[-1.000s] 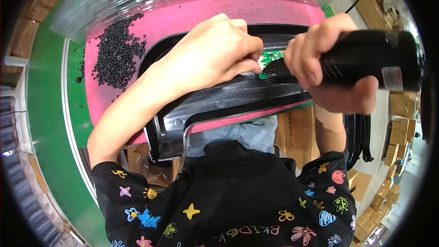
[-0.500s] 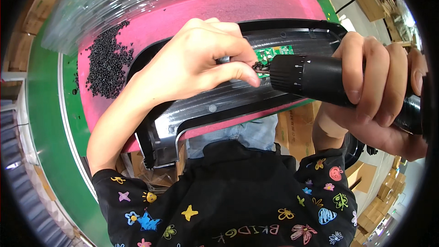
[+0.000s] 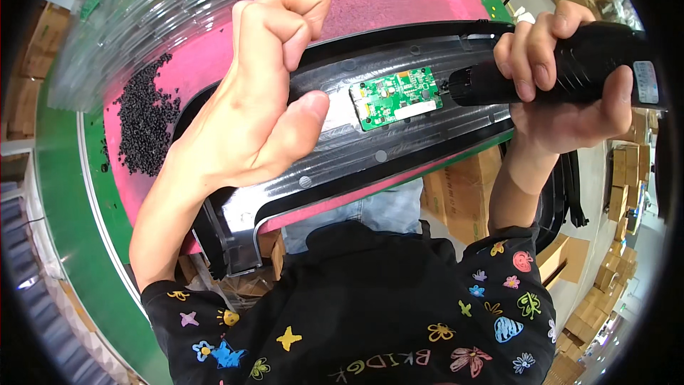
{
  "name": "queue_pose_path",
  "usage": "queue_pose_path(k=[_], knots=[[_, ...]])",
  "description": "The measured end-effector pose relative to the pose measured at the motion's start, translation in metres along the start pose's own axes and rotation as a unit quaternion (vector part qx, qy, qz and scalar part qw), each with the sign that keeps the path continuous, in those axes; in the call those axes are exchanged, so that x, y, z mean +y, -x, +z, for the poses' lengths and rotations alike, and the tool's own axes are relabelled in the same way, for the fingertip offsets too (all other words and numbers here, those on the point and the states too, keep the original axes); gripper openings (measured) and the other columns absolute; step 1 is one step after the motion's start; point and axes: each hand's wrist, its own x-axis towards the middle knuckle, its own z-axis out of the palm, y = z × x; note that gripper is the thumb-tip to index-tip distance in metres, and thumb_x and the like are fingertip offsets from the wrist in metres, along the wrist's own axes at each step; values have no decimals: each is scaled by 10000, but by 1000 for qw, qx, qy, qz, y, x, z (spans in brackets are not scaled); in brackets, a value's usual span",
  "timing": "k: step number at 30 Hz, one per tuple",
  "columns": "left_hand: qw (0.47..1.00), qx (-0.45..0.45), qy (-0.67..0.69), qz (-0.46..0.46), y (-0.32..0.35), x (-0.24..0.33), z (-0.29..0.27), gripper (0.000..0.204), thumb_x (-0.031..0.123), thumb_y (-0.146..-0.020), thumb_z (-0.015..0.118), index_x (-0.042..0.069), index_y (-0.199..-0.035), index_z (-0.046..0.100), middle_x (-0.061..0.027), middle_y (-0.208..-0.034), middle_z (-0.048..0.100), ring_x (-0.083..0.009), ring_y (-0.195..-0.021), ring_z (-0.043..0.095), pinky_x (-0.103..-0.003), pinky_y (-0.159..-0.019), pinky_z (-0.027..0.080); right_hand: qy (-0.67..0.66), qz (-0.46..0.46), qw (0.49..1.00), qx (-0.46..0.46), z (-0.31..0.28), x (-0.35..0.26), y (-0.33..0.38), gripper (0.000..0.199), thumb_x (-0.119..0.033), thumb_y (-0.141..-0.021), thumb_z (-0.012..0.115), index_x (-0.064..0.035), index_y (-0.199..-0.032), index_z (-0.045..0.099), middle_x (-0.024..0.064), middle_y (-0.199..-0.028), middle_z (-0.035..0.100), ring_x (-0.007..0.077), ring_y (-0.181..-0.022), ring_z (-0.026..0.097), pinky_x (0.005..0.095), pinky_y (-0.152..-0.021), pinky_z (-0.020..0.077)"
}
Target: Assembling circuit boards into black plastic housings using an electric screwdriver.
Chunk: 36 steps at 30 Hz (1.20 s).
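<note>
**Left hand lifts off the board, driver tip at its right edge**

Since the earlier frame the left hand [image 3: 263, 93] has drawn up and away from the green circuit board [image 3: 396, 98], which it had been covering; the board now shows whole. The black electric screwdriver [image 3: 563, 64] has shifted too, its tip now at the board's right edge rather than tucked under the left fingers.

At the far left, a heap of small black screws [image 3: 142, 125] lies on the pink mat [image 3: 399, 7], close beside the end of the long black plastic housing [image 3: 342, 150]. Above them curve stacked clear plastic trays [image 3: 178, 7]. The left hand hovers over the left part of the housing, fingers curled loosely into a fist, thumb stretched toward the board; whether it pinches anything small cannot be told. It hides part of the housing's upper rim.

The circuit board sits in the grey inner channel of the housing, near its middle, with nothing over it. To its right the right hand [image 3: 570, 93] is wrapped tight around the screwdriver's body, holding it roughly level. Cardboard boxes [image 3: 456, 199] stand below the tabletop edge, right of the person's knees.
</note>
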Motion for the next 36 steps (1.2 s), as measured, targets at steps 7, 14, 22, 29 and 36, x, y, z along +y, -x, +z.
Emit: queue_pose_path(k=[7,14,22,29,36], knots=[[999,45,10,2,-5,2,7,344,-50,-772,496,64,-1036,307,-168,-1066,402,-226,-939,377,-375,-900,323,20,25,999,31,-1,2,-2,589,-581,-850,506,-19,-1024,512,-7,-624,461,94,-490,418,268,-557,356],[998,40,-53,-6,-2,-2,6,396,-174,-740,471,45,-1053,364,-119,-956,473,-208,-824,423,-324,-800,356,67,69,994,60,13,17,-3,594,-638,-826,548,-53,-896,470,-28,-581,439,64,-426,369,233,-476,317],[997,35,-57,-29,-6,-2,5,321,-132,-804,491,24,-1074,415,-111,-975,488,-226,-893,462,-336,-842,394,52,82,993,66,11,10,-3,652,-662,-838,524,-32,-1005,507,-34,-597,435,67,-455,363,247,-523,312],[990,16,-132,-36,-11,6,4,293,-88,-802,544,-6,-1067,448,-134,-991,490,-285,-925,475,-358,-869,407,-207,185,893,354,-46,-1,-31,226,-122,-911,636,44,-986,502,93,-826,554,211,-842,592,429,-976,462],[988,22,-143,-50,-1,9,8,241,-60,-793,518,1,-1026,499,-157,-959,536,-326,-910,515,-413,-841,433,120,72,969,203,44,-61,-6,525,-172,-966,504,127,-1371,356,299,-1412,383,349,-1283,457,485,-1048,438]])
